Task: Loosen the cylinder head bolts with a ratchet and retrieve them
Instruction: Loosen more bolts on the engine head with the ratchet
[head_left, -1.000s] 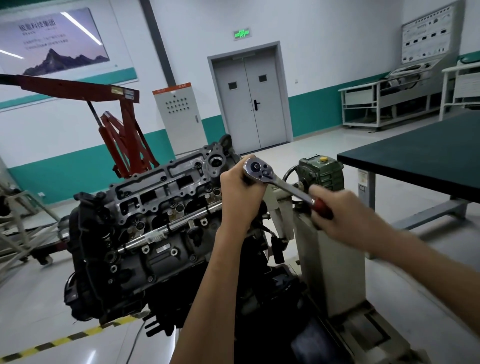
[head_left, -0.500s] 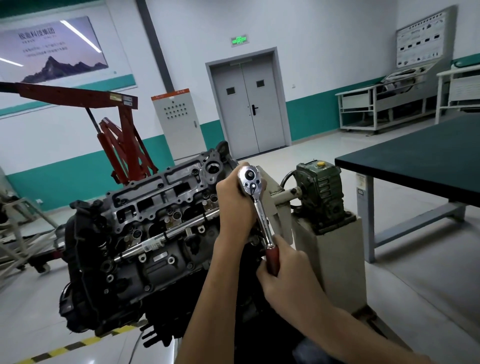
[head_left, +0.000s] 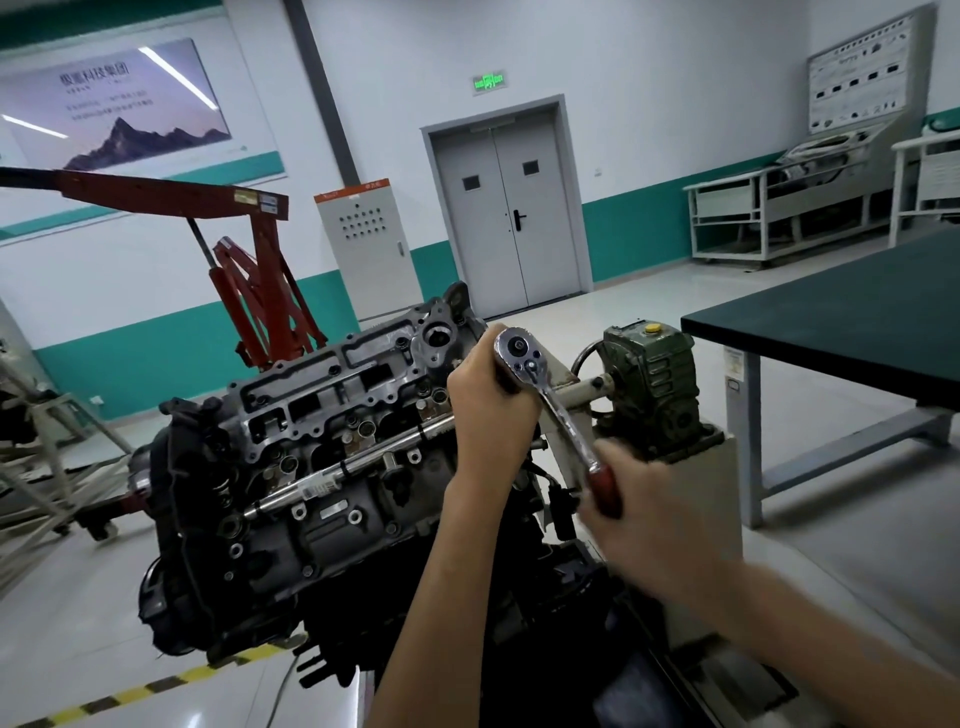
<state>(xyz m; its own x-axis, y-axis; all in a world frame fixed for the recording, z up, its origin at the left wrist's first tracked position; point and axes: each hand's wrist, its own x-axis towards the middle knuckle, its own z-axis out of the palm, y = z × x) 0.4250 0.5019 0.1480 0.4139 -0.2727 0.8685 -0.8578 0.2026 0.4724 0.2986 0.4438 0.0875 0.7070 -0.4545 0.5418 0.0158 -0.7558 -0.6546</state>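
- The left hand (head_left: 491, 410) is held up on a near-upright forearm, with its fingers curled round the head end of the ratchet (head_left: 563, 415).
- The right hand (head_left: 641, 512), blurred, is wrapped round the ratchet's red handle, its forearm extended from the lower right.

Left hand (head_left: 491, 410), right hand (head_left: 644, 519), forearms (head_left: 447, 597): all bare.
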